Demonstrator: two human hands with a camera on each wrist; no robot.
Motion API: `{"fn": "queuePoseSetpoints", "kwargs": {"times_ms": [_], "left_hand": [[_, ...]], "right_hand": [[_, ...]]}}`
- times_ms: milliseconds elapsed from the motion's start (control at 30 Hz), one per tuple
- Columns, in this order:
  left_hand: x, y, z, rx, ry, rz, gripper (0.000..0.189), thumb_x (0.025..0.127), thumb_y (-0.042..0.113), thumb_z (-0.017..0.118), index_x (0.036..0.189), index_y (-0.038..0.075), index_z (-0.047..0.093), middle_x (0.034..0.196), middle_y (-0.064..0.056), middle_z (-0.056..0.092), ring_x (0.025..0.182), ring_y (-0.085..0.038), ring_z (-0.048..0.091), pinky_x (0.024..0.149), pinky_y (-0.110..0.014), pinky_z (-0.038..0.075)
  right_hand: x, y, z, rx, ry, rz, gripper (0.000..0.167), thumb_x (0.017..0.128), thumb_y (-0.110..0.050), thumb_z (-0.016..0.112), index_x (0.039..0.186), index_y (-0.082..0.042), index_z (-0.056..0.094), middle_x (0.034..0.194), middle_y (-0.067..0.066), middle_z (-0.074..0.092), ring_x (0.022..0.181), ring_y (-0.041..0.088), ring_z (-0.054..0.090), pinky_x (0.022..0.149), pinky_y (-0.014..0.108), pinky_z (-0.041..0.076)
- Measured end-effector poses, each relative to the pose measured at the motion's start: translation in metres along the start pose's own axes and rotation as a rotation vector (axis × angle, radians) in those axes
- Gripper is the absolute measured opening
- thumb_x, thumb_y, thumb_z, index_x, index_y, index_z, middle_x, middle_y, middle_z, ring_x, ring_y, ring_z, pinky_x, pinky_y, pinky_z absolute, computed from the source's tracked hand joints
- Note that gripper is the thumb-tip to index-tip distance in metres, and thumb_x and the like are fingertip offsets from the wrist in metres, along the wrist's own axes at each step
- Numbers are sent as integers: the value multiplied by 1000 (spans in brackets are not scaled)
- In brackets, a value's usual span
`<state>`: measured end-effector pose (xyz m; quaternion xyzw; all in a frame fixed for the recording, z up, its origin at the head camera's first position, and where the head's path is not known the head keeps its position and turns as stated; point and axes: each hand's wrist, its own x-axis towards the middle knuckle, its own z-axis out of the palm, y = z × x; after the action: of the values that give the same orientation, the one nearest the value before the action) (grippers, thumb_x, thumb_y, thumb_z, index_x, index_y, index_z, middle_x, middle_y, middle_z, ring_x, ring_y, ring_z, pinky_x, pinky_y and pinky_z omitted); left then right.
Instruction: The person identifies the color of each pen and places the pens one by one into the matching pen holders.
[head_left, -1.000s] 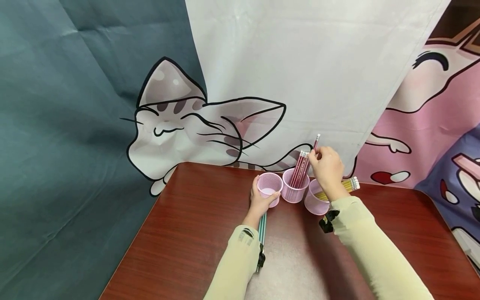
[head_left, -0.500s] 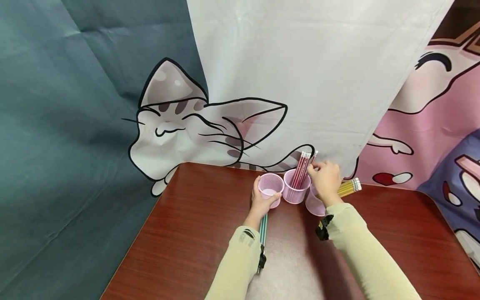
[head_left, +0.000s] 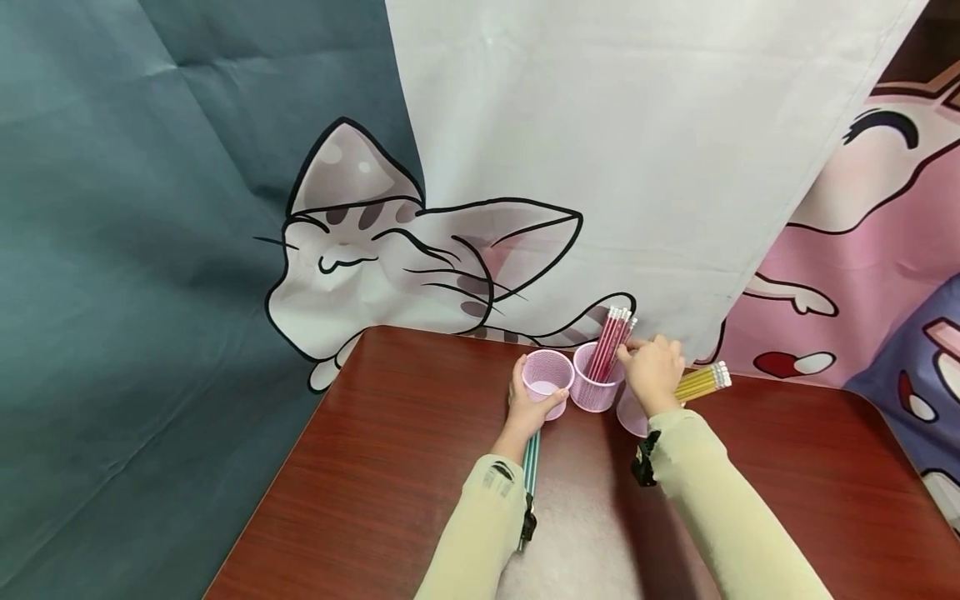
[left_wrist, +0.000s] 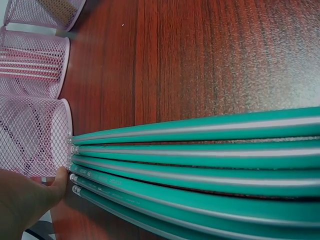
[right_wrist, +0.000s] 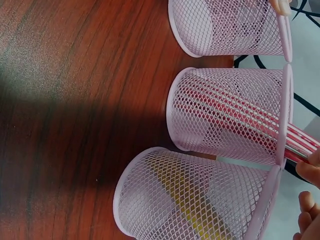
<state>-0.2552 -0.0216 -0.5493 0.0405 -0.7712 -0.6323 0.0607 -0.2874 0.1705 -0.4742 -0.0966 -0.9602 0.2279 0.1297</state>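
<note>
Thumb and fingers of the right hand (head_left: 654,371) close in a pinch on one slim red pencil with a pale end (head_left: 630,328), at the mouth of the middle pink cylindrical mesh cup (head_left: 592,398). Spread round the left pink cylindrical mesh cup (head_left: 547,368), the left hand (head_left: 530,406) grips its side, thumb at the near rim. Both cups stand near the far edge of the reddish-brown wood-grain desk (head_left: 375,450), beside the right pink cylindrical mesh cup (head_left: 632,417), from which yellow pencils with white ends (head_left: 701,383) lean towards the desk's right edge. Behind that far edge hangs a cloth backdrop printed with cartoon cats (head_left: 645,125).

Green pencils with silvery stripes (left_wrist: 200,172) lie on the desk, their ends by the left cup's base and their shafts running towards the near edge. Cups number three; green pencils look like six. The bundle of red pencils (head_left: 606,346) in the middle cup overlaps too closely to count, as do the yellow ones.

In the head view, the right hand covers much of the right cup, and the left pale yellow-green sleeve (head_left: 480,521) partly hides the green pencils. The left wrist view cuts off their far ends. How deep the pinched pencil reaches is hard to make out.
</note>
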Motion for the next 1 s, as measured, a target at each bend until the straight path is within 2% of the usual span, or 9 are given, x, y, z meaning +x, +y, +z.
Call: {"fn": "queuePoseSetpoints", "kwargs": {"times_ms": [233,433,533,667,733,800,867,933,1000], "left_hand": [[-2,3,5,12,-18,3,94,67,25,83,142,27,27,140,-9,34,125,-28,35,101,-46,29],[0,4,7,10,-20,11,94,66,25,83,142,27,27,140,-9,34,125,-28,35,102,-45,28],[0,4,6,4,-27,5,94,66,25,83,142,28,27,141,-9,34,125,-28,34,102,-45,28],[0,2,4,-9,-21,1,95,66,26,84,142,26,28,141,-10,33,125,-28,35,101,-46,29],[0,2,1,-22,-20,7,95,66,23,84,142,24,28,141,-11,34,125,-29,35,102,-46,29],[2,1,-2,-33,-20,26,95,66,20,83,142,20,27,140,-13,34,125,-30,36,102,-46,29],[2,1,-3,-34,-29,43,95,66,18,83,143,17,26,140,-15,33,125,-30,36,102,-45,29],[3,0,-4,-22,-42,55,96,67,17,83,143,16,25,141,-15,32,126,-30,35,103,-44,28],[4,0,-5,-4,-57,61,99,67,18,83,145,15,21,143,-15,31,127,-29,34,104,-43,28]], "right_hand": [[-3,5,-1,-28,-56,-23,34,90,-34,54,110,-10,69,100,22,53,96,39,40,78,50,31],[-6,9,-3,-27,-11,-48,33,91,-33,54,108,-10,69,97,20,54,93,38,41,76,50,32],[-11,8,-7,33,73,-87,30,89,-31,56,104,-9,71,89,18,54,87,37,42,74,49,32],[-25,9,-13,219,257,-173,22,86,-22,62,92,-4,73,76,13,53,77,32,44,67,43,34],[-37,13,-15,313,343,-185,17,84,-18,63,85,-3,72,71,11,55,73,28,45,64,39,34],[-50,20,-14,372,404,-140,16,83,-16,62,78,-2,68,69,9,54,71,26,46,62,37,33],[-65,32,-13,396,432,-13,19,84,-20,59,74,-4,62,69,8,52,70,24,46,62,37,32],[-75,47,-10,415,408,125,22,84,-25,59,77,-5,56,73,9,50,73,25,46,63,38,32],[-81,62,-7,440,322,230,31,82,-31,63,89,-3,52,84,13,48,84,29,46,70,40,34]]}}
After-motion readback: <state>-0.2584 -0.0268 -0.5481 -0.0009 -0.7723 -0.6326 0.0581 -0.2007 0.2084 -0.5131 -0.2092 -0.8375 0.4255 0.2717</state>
